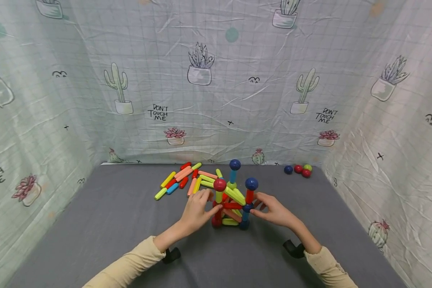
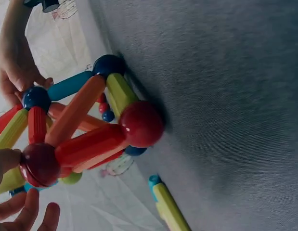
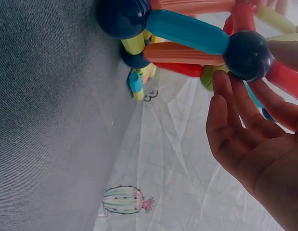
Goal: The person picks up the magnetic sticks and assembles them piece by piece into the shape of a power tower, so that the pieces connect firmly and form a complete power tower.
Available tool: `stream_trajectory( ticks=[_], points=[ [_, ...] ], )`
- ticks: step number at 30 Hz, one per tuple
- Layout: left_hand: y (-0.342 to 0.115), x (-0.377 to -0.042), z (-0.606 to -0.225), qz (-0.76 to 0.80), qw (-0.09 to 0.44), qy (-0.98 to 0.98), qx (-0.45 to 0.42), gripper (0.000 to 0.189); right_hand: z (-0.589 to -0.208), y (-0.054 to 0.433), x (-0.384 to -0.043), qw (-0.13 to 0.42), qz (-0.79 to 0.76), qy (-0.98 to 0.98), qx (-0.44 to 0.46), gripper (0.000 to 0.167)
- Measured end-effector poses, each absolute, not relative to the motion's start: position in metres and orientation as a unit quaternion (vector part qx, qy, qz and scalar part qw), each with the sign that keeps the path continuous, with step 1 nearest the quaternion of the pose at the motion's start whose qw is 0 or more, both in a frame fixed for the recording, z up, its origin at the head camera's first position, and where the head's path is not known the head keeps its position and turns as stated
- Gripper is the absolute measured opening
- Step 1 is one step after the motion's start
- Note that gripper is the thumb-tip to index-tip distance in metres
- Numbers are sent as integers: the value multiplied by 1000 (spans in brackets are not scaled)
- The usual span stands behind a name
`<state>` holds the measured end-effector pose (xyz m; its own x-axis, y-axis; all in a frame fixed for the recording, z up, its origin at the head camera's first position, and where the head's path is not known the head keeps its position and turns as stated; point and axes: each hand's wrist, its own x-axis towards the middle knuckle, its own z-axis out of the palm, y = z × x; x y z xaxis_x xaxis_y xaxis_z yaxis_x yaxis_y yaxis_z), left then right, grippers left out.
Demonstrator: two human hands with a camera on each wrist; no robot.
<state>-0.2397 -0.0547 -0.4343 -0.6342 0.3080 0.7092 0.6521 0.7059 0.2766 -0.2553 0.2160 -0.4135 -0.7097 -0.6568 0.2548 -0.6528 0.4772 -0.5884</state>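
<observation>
A two-tier frame of magnetic rods and balls (image 1: 232, 205) stands upright on the grey table, between both hands. My left hand (image 1: 197, 212) pinches the mid-level red ball (image 2: 40, 163) at its left front corner, thumb on one side and fingertips on the other. On the opposite corner, my right hand (image 1: 275, 210) holds the mid-level dark blue ball (image 3: 246, 54) between thumb and fingers. A red ball (image 1: 220, 185) and two blue balls, one of them the rear ball (image 1: 235, 165), top the short upright rods. Lower down, orange rods (image 2: 76, 110) slant across the sides.
Loose rods (image 1: 183, 173) in red, yellow, orange, green and blue lie in a spread behind and left of the frame. Several loose balls (image 1: 298, 169) sit at the table's back right. A patterned cloth (image 1: 216, 100) hangs behind and at both sides.
</observation>
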Motion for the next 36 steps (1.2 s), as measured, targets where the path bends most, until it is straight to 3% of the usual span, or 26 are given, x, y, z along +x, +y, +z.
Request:
stream_trajectory(
  ticks=[6, 14, 21, 24, 29, 32, 36],
  points=[
    [-51, -253, -429, -278, 308, -862, -290, 20, -414, 216, -248, 8, -357, 852, -383, 22],
    [-43, -292, -422, -268, 233, -879, -317, 15, -415, 192, -226, -20, -370, 851, -373, 20],
    [-41, -320, -427, -266, 221, -878, -331, 13, -419, 157, -214, -27, -390, 853, -347, 41],
    [-52, -325, -434, -248, 232, -883, -324, 16, -422, 156, -212, -76, -398, 846, -346, 42],
    [-87, -333, -451, -163, 248, -908, -298, 19, -418, 172, -214, -237, -435, 803, -332, 33],
    [-107, -340, -460, -116, 230, -925, -279, 21, -408, 181, -214, -317, -462, 772, -301, 30],
    [-123, -347, -468, -49, 180, -949, -255, 30, -393, 185, -210, -366, -495, 744, -260, 31]
  ],
)
